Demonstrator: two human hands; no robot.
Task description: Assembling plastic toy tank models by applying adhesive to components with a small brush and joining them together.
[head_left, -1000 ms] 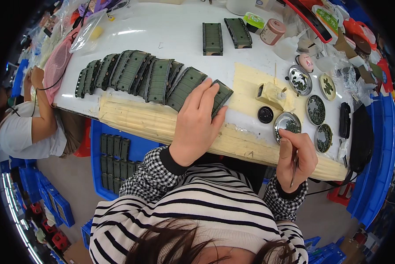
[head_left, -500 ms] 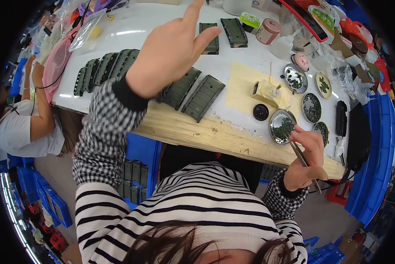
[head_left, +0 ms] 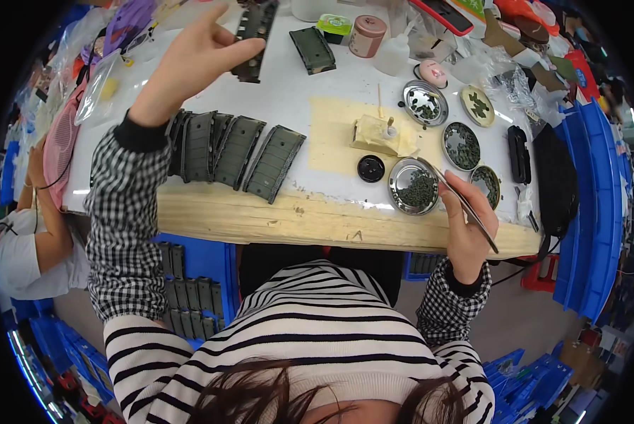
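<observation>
My left hand (head_left: 193, 60) pinches a dark green, slightly curved panel (head_left: 258, 25) by its side, thumb at its edge, and holds it tilted over the far left of the table. Its fingers behind the panel are partly hidden. In my right hand (head_left: 471, 222) is a pair of metal tweezers (head_left: 470, 208). Their tips point toward a round metal dish (head_left: 394, 201) full of small dark green pieces. Several similar green panels (head_left: 274, 164) lie in a row at the table's near left. Another panel (head_left: 312, 49) rests at the back.
A yellowish block (head_left: 373, 134) stands on a pale sheet, with a black round lid (head_left: 370, 168) in front. More dishes (head_left: 461, 146) of small parts are at the right. A pink jar (head_left: 367, 37) is at the back. Another person (head_left: 31, 244) sits at the left.
My left hand has moved left and taken up one of the two back panels. The right hand has come closer to the near dish, tweezers still in it. The view has shifted.
</observation>
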